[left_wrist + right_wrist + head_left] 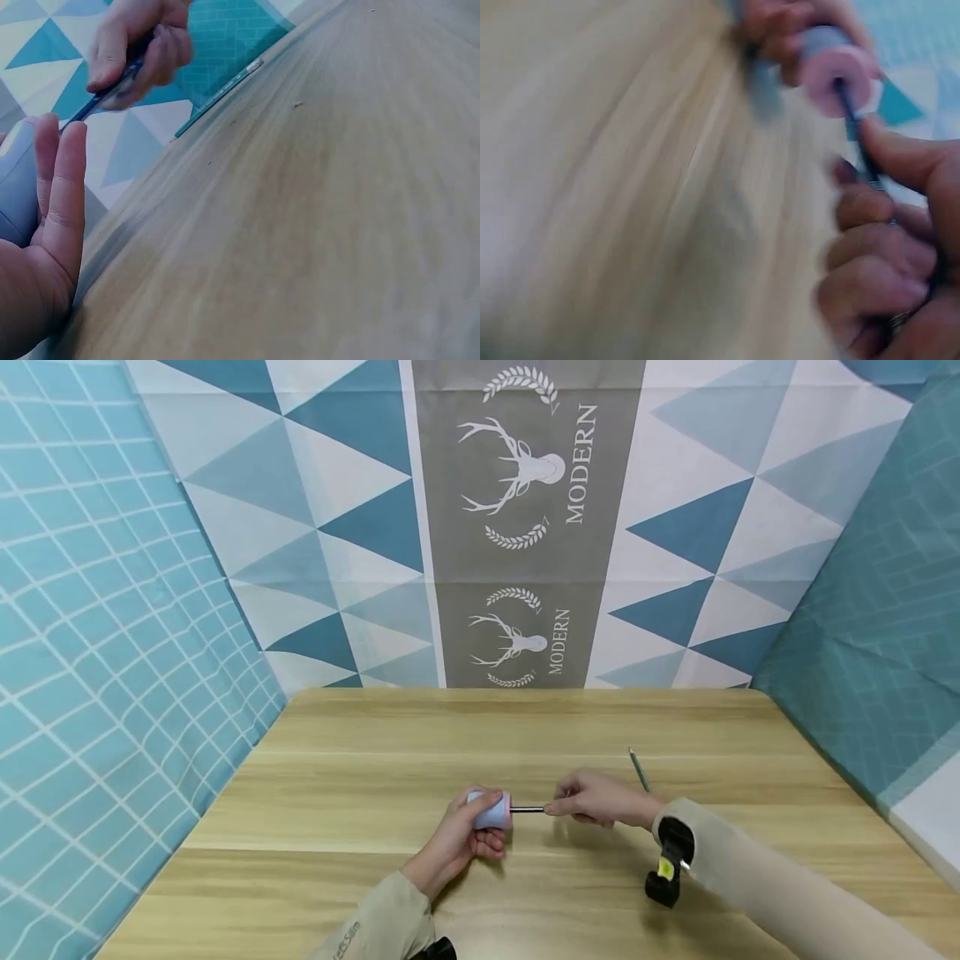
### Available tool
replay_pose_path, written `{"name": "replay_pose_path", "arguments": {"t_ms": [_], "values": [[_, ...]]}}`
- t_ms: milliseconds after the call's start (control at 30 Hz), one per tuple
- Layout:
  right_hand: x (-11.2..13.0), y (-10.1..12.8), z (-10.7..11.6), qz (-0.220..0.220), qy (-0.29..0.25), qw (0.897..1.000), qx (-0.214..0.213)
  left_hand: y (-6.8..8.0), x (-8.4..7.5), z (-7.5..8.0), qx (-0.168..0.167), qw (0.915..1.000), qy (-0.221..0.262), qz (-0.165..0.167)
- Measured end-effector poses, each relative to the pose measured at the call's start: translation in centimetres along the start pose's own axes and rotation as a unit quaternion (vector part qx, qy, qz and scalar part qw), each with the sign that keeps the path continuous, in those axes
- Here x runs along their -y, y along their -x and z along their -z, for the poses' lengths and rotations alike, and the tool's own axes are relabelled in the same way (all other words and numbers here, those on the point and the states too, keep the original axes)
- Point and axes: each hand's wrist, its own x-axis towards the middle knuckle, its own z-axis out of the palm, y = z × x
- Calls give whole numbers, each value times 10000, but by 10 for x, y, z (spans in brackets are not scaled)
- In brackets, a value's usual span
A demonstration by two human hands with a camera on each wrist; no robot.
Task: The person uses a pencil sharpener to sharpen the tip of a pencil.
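Sharpener: a small cylindrical pencil sharpener [491, 812], pale blue body with a pink end cap, lying on its side just above the wooden surface [525, 727], near its front middle
Left hand: the left hand [468, 835] is wrapped round the sharpener from below and behind, fingers curled over the barrel, pink cap facing toward the right hand
Pencil in work: a dark pencil [527, 810] pokes out of the pink cap; only a short length shows between cap and fingers
Right hand: the right hand [596, 799] pinches the free end of that pencil between thumb and fingertips, the other fingers curled in beside it
Long axis: pencil and sharpener share one line, running almost level from left to right across the head view (in the right wrist view the pencil enters the middle of the cap squarely)
Which way: the sharpener lies directly left of the right hand, the pencil bridging the small gap; the two hands are near but not touching
Nearer hand: each hand already holds its own piece, so neither has to reach
Spare pencil: a second, greenish pencil [640, 770] lies loose on the surface just beyond the right hand, angled away from the person
Blur: the right wrist view is smeared, so fine finger placement there cannot be told
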Motion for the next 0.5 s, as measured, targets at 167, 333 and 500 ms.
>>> {"name": "replay_pose_path", "arguments": {"t_ms": [167,333,500], "values": [[-2,2,-9,3219,4580,8069,-1887,-2,0,2,161,9994,268,136],[-1,-1,-17,3782,5975,6551,-2662,-3,-2,5,227,9986,426,217],[4,-4,-19,3318,4992,7767,-1934,-2,-2,6,220,9984,482,206]]}}
